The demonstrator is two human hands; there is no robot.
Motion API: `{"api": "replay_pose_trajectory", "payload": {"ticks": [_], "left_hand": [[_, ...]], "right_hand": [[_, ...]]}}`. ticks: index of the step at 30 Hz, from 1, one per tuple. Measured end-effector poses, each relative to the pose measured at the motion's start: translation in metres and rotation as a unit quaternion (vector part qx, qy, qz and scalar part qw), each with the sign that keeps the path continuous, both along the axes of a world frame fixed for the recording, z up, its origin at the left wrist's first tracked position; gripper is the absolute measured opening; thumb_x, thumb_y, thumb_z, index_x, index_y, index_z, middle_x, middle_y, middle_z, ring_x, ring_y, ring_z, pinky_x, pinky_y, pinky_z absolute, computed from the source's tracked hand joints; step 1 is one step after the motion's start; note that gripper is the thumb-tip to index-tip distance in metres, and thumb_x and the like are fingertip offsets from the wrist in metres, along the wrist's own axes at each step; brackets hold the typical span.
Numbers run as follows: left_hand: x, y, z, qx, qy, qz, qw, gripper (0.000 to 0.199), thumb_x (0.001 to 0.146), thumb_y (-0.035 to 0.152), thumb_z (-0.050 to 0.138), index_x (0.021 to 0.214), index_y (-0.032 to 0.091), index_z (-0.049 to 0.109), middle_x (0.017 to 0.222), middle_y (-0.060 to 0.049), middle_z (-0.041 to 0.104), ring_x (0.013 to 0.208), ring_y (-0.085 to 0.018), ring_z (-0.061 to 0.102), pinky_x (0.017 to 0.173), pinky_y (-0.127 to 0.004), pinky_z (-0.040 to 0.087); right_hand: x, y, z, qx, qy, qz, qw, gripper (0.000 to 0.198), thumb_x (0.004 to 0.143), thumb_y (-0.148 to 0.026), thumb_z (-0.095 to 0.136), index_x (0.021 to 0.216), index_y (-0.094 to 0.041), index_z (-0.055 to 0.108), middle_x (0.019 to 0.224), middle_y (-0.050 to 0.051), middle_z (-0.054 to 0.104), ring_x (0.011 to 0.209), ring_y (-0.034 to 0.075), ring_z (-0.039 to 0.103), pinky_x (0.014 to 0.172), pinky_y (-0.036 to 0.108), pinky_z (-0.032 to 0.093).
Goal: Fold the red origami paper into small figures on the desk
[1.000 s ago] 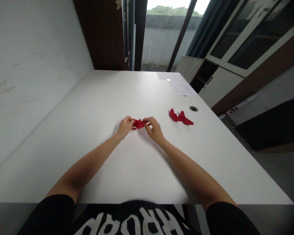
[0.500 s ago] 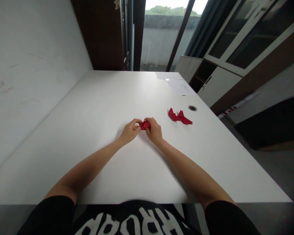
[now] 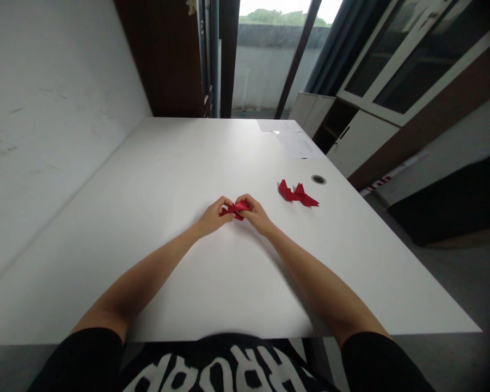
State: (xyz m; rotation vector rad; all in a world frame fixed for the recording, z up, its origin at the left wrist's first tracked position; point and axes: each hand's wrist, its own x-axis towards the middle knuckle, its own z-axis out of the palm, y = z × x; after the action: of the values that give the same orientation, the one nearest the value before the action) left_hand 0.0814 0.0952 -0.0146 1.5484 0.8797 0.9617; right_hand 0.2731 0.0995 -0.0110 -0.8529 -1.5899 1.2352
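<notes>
A piece of folded red paper is held just over the middle of the white table. My left hand pinches its left side, and my right hand grips its right side between thumb and fingers. Parts of the paper are hidden behind the fingers. To the right, apart from both hands, two red folded-paper figures with pointed tips lie close together: one red origami figure on the left and another beside it.
White paper sheets lie at the table's far right corner. A round cable hole is set in the tabletop near the right edge. A white wall borders the left side, and cabinets stand beyond the right edge.
The red paper has been turned and spread between my hands, so more of it shows. My right fingers have shifted their hold. The view has moved slightly; the two figures lie as before.
</notes>
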Motion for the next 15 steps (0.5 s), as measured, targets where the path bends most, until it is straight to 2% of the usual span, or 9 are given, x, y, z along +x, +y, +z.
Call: {"api": "replay_pose_trajectory", "payload": {"ticks": [3,5,8,10,12,15], "left_hand": [[-0.005,0.003,0.002,0.015,0.005,0.011,1.0,0.028,0.081,0.024,0.07,0.101,0.022,0.051,0.08,0.003,0.06,0.065,-0.01,0.059,0.059,-0.021,0.043],[-0.006,0.004,0.003,0.042,0.026,0.022,0.999,0.027,0.082,0.023,0.069,0.103,0.022,0.052,0.08,0.003,0.061,0.066,-0.01,0.06,0.059,-0.022,0.042],[-0.008,0.004,0.006,0.108,0.067,0.046,0.991,0.027,0.081,0.019,0.066,0.106,0.021,0.056,0.09,0.0,0.064,0.071,-0.011,0.06,0.065,-0.024,0.046],[-0.01,0.004,0.008,0.173,0.106,0.07,0.977,0.027,0.079,0.014,0.066,0.105,0.021,0.058,0.098,-0.002,0.064,0.075,-0.012,0.059,0.07,-0.026,0.048],[-0.01,0.003,0.008,0.23,0.15,0.093,0.957,0.028,0.078,0.011,0.064,0.104,0.021,0.06,0.1,-0.003,0.064,0.08,-0.014,0.059,0.075,-0.028,0.049],[-0.011,0.001,0.007,0.267,0.187,0.119,0.938,0.035,0.079,0.009,0.063,0.111,0.023,0.06,0.104,-0.003,0.063,0.083,-0.015,0.059,0.081,-0.03,0.049]], "right_hand": [[0.008,0.004,0.005,-0.053,0.045,0.087,0.994,0.034,0.08,-0.036,0.071,0.108,-0.022,0.058,0.098,0.004,0.064,0.086,0.019,0.062,0.078,0.034,0.053],[0.011,0.005,0.006,-0.075,0.068,0.113,0.988,0.038,0.084,-0.045,0.069,0.112,-0.022,0.059,0.103,0.006,0.065,0.09,0.02,0.064,0.082,0.038,0.054],[0.012,0.007,0.003,-0.082,0.074,0.095,0.989,0.042,0.088,-0.05,0.066,0.12,-0.023,0.06,0.1,0.004,0.064,0.085,0.018,0.062,0.081,0.037,0.054],[0.01,0.009,-0.001,-0.076,0.064,0.06,0.993,0.043,0.086,-0.047,0.07,0.121,-0.024,0.061,0.09,0.0,0.061,0.076,0.015,0.058,0.074,0.031,0.051],[0.008,0.011,-0.005,-0.076,0.05,0.036,0.995,0.04,0.084,-0.046,0.072,0.116,-0.023,0.064,0.081,-0.003,0.057,0.07,0.012,0.054,0.067,0.027,0.048],[0.005,0.011,-0.009,-0.084,0.024,0.014,0.996,0.037,0.083,-0.05,0.071,0.104,-0.02,0.066,0.075,-0.003,0.056,0.066,0.012,0.05,0.062,0.026,0.043]]}}
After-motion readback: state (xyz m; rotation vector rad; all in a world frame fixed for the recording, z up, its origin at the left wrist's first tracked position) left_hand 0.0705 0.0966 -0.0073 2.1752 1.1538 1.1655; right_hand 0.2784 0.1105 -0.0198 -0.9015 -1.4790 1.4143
